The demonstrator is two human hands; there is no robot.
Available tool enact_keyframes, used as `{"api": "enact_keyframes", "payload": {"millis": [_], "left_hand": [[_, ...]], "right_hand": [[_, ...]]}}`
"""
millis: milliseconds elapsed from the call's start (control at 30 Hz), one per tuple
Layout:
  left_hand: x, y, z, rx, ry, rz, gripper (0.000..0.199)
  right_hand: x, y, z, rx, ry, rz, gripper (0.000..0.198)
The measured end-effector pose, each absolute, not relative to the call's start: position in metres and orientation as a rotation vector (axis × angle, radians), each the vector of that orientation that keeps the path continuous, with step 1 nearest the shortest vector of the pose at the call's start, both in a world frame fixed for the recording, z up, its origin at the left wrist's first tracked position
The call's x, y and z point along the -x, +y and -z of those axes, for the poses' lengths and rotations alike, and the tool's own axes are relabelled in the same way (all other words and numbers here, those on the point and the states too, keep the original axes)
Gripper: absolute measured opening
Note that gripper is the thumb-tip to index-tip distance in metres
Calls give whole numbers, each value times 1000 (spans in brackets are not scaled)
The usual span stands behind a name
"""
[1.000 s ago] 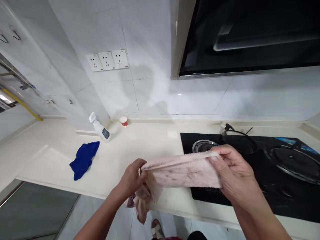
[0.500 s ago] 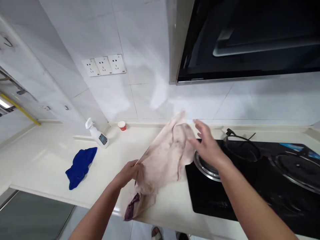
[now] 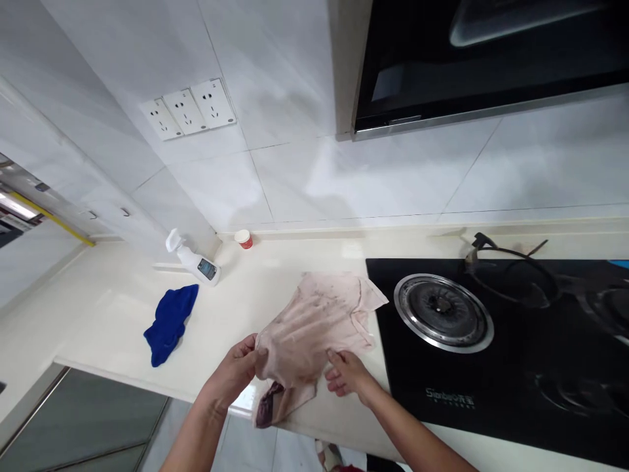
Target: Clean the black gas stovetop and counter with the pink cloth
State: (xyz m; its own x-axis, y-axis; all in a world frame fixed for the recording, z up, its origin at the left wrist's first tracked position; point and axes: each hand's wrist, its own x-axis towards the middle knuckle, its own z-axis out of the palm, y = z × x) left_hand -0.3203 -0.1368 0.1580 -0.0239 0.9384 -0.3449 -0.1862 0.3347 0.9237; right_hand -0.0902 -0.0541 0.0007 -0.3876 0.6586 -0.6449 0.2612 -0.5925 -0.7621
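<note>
A pale pink, stained cloth lies spread over the counter, its far right corner just over the edge of the black gas stove. My left hand is closed on the cloth's left edge, lifting it a little. At the near right edge, my right hand has its thumb against the cloth and its fingers curled, seemingly pinching it. A dark purple patterned part of the cloth hangs at the counter's front edge. The stove's left burner is uncovered, right of the cloth.
A blue cloth lies on the counter to the left. Behind it a white spray bottle leans over, and a small red-and-white cup stands near the wall. Wall sockets and a black range hood are above.
The cloth has come down from mid-air and spread over the counter. My right hand has moved from the stove's left burner down and left to the cloth's near edge. The view has shifted.
</note>
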Motion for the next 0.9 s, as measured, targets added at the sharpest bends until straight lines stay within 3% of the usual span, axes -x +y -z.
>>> {"api": "enact_keyframes", "payload": {"millis": [267,600,667,800,900], "left_hand": [[303,-141,-220,-933,1139,-1311,30],[296,-169,-289,-961,1025,-1487,26],[298,-169,-289,-953,1077,-1537,30],[310,-166,-263,-976,1283,-1437,36],[329,-174,-247,-1071,1440,-1265,39]], "right_hand": [[114,-41,-20,1106,-929,-1909,35],[89,-47,-100,502,-513,-1972,35],[91,-61,-96,584,-416,-2079,40],[89,-91,-76,683,-455,-2457,70],[55,-90,-80,802,-656,-2323,57]]}}
